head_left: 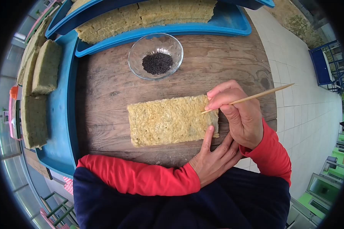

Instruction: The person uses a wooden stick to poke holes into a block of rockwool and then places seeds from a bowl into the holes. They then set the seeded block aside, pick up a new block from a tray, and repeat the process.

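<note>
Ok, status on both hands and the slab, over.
Right hand pinching stick, tip on slab. Left hand flat, index finger on slab edge. Seed bowl apart, nothing in the way.

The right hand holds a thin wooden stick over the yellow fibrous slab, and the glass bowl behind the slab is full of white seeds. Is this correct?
Not quite. In the head view the glass bowl holds a small heap of black seeds, not white, and is not full. The rest stands: the right hand holds the wooden stick over the yellow slab.

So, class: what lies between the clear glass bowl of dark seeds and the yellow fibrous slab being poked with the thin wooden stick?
Only bare wooden tabletop, in the head view, between bowl and slab.
</note>
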`<act>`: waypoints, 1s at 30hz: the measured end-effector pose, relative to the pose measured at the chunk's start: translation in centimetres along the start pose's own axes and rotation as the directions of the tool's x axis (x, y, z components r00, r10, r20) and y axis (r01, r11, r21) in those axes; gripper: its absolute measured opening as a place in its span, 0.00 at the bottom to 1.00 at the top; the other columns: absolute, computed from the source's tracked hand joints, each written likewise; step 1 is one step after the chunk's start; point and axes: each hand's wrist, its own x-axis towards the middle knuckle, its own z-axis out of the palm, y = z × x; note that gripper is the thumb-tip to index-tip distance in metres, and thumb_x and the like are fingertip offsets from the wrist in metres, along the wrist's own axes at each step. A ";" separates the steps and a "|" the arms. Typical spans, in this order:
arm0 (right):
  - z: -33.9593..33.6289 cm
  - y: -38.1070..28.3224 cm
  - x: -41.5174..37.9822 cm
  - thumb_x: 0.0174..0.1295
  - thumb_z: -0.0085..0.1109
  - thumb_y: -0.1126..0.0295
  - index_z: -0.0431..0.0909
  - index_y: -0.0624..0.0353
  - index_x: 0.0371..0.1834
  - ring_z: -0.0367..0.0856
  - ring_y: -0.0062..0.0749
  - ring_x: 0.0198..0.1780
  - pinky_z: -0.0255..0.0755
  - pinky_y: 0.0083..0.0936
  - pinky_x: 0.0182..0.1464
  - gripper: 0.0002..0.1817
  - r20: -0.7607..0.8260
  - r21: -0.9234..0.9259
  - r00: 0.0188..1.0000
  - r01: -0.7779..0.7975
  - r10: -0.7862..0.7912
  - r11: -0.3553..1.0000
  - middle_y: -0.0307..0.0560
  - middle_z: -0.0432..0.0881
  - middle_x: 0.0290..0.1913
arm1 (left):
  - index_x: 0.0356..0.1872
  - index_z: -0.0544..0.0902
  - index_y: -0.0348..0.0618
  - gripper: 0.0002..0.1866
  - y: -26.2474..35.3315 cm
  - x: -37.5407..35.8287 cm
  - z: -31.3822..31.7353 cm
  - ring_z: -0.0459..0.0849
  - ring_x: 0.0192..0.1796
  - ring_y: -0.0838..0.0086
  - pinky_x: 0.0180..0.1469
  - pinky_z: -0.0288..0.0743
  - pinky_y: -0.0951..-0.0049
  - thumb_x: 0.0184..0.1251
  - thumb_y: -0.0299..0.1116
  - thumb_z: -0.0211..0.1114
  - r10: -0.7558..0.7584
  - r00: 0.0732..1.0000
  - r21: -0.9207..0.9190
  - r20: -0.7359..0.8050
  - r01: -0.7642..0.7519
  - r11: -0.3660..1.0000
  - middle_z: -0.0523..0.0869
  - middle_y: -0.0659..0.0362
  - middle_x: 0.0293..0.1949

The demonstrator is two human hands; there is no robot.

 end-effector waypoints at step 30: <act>-2.2 -1.0 0.2 0.76 0.38 0.61 0.73 0.62 0.34 0.72 0.17 0.23 0.68 0.15 0.26 0.18 -0.166 -0.055 0.902 -0.412 0.399 0.909 0.38 0.74 0.24 | 0.69 0.64 0.62 0.43 -1.3 1.2 -2.4 0.63 0.70 0.65 0.64 0.52 0.30 0.48 0.62 0.64 -0.058 0.995 0.059 0.079 0.053 0.997 0.67 0.58 0.67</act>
